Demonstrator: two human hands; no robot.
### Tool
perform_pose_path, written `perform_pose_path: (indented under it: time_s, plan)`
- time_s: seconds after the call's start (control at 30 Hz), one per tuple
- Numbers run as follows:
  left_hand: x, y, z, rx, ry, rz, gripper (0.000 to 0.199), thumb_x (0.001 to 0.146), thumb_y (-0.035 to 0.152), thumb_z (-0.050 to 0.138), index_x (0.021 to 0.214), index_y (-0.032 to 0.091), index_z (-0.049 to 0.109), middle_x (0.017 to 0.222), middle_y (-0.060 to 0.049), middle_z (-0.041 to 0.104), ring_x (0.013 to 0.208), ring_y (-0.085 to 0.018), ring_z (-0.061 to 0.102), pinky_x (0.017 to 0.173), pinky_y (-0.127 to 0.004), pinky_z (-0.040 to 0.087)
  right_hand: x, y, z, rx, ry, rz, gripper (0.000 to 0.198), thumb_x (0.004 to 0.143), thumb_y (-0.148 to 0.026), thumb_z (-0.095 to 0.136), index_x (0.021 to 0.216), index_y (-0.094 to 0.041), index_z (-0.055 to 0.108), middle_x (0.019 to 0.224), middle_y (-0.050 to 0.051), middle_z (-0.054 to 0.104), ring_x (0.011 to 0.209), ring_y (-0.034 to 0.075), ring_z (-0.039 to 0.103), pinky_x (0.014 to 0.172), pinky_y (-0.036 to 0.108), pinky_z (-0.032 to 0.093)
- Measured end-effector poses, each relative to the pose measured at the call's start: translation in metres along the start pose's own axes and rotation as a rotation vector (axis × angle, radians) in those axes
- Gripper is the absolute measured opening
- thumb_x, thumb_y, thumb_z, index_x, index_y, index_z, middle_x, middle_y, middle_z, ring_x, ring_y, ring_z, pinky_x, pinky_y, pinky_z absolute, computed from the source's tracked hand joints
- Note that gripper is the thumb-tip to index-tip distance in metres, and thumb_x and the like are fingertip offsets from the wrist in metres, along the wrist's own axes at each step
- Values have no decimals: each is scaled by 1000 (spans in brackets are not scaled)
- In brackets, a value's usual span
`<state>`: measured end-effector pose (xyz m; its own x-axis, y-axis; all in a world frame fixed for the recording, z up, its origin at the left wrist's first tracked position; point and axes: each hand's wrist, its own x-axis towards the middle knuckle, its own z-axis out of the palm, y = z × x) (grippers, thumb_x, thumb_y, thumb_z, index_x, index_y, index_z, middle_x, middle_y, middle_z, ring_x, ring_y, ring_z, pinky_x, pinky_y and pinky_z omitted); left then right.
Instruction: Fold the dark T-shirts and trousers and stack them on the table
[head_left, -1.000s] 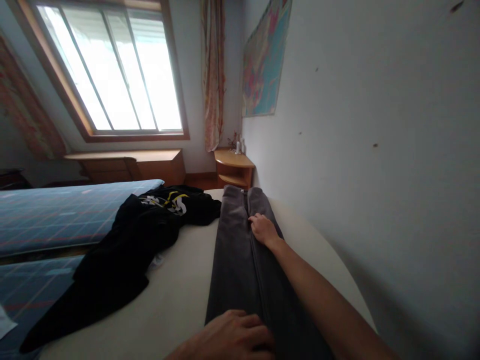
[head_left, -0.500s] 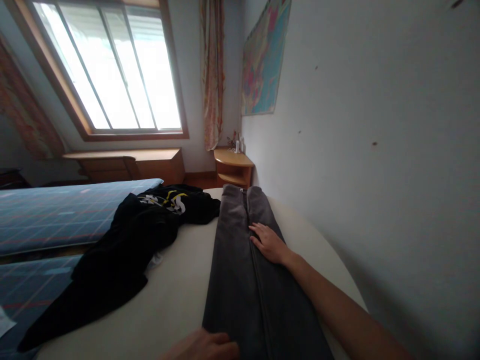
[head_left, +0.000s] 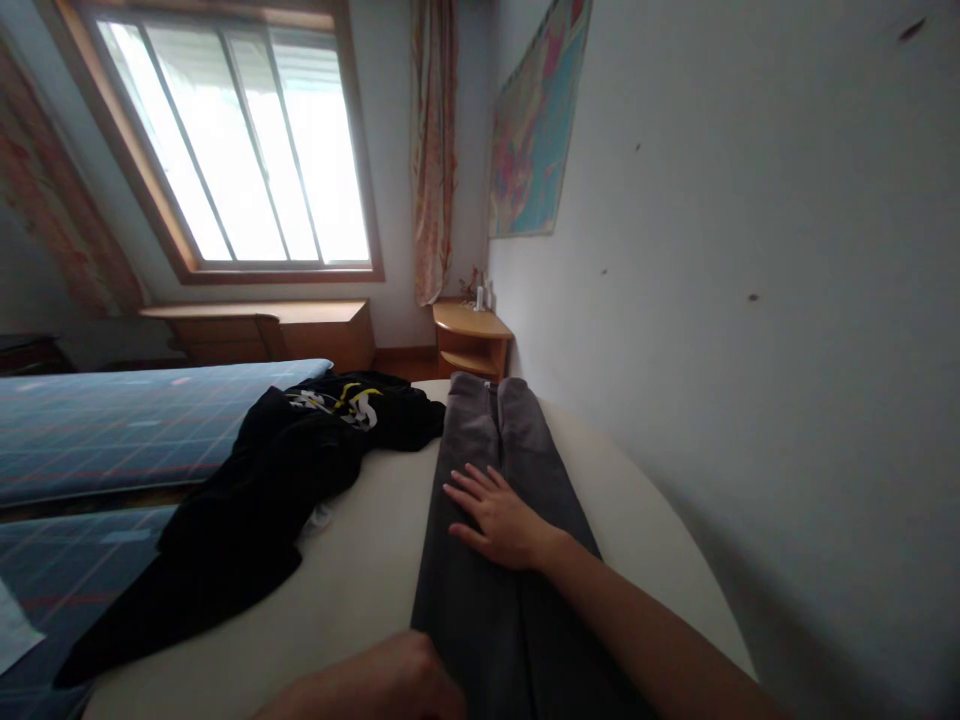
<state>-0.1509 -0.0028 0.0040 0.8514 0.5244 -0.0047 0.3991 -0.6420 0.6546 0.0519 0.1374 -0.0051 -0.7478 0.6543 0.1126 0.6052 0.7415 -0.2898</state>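
Dark grey trousers [head_left: 480, 560] lie lengthwise on a cream-coloured padded surface [head_left: 360, 560], their two legs side by side and the waist pointing away from me. My right hand [head_left: 499, 520] rests flat on the trousers, fingers spread, across the left leg and the seam line between the legs. At the bottom edge of the view, my left hand [head_left: 390, 675] is curled over the left edge of the trousers. Its fingertips are hidden. A crumpled black garment [head_left: 255, 500] with a white and yellow print lies to the left of the trousers.
Blue plaid mattresses [head_left: 150, 420] extend on the left. A white wall [head_left: 720, 380] runs close along the right. Farther back are a wooden desk [head_left: 322, 320], a corner shelf [head_left: 472, 320] holding small items, a window [head_left: 240, 150] and a map [head_left: 536, 130].
My right hand has slid left and nearer along the trousers, its fingers spreading wider. My left hand has moved slightly up and stays at the trousers' left edge. The camera view has shifted a little.
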Motion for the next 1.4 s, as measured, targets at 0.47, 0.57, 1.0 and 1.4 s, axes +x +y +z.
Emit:
perform_pose_path:
  time_s: [0.47,0.57,1.0,1.4]
  plan:
    - [73,-86,-31,177,618,-614,57,99,44,32,148,16,42,158,-12,38,148,-26,31,121,-46,23,-60,-71,19,125,-106,-298,84,93,-56,55,158,-14,22,161,21,26,150,36,17,121,57,15]
    - [75,-96,-29,407,526,-747,60,99,44,35,150,14,40,161,-12,30,151,-31,21,121,-54,17,-64,-71,28,41,-82,-426,61,102,-36,46,155,-13,28,159,20,31,149,32,24,119,52,26]
    - [65,-110,-40,560,427,-743,52,101,29,31,152,26,40,161,-1,31,149,-28,26,119,-50,25,-85,-52,30,-172,38,-677,42,105,-28,44,146,-32,42,160,2,34,148,20,29,116,38,35]
    - [61,-114,-46,531,489,-735,52,101,33,36,150,22,42,159,-5,36,149,-27,27,120,-47,24,-94,-46,-7,232,-90,-466,24,91,-30,60,111,-19,69,120,5,70,110,17,65,99,27,48]
